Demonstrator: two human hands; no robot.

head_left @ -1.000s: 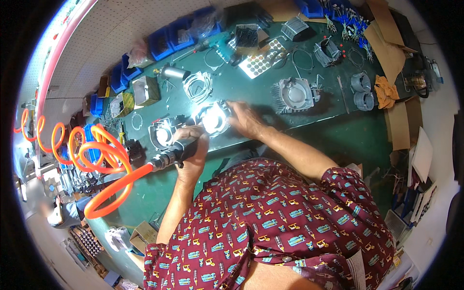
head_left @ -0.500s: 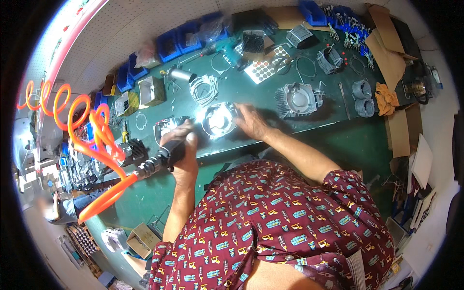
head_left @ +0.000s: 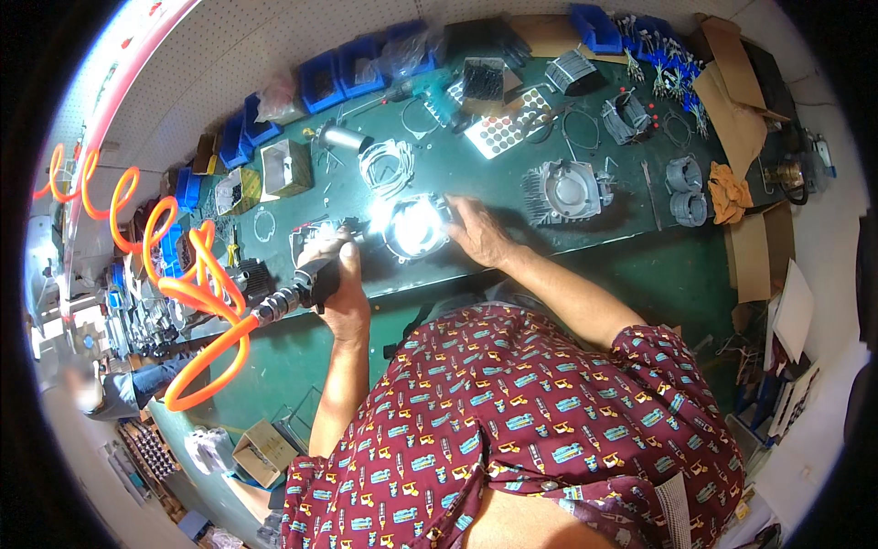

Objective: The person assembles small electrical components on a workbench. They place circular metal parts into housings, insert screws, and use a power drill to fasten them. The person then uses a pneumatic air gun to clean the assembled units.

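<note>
My left hand [head_left: 344, 295] is closed around a black-handled air tool [head_left: 319, 283], with a metal coupling at its rear leading to an orange coiled hose [head_left: 198, 291]. The tool's front end is hidden by the hand. Just right of it, a round silver metal housing [head_left: 399, 240] lies on the green bench [head_left: 476, 188], its middle washed out by bright light. My right hand [head_left: 479, 237] grips the housing's right edge with its fingertips. Another metal part [head_left: 309, 234] lies beyond the left hand, partly covered.
A finned metal casting [head_left: 569, 190] sits to the right. Behind the housing lie a cable coil [head_left: 387, 167], a metal cylinder [head_left: 346, 138] and a sheet of round stickers [head_left: 498, 134]. Blue bins [head_left: 320, 82] line the back. An orange cloth [head_left: 729, 188] lies far right; a person [head_left: 123, 395] is at left.
My left hand with the air tool has shifted slightly down and left. The orange hose has swung, and its lower loop hangs differently. My right hand stays at the housing.
</note>
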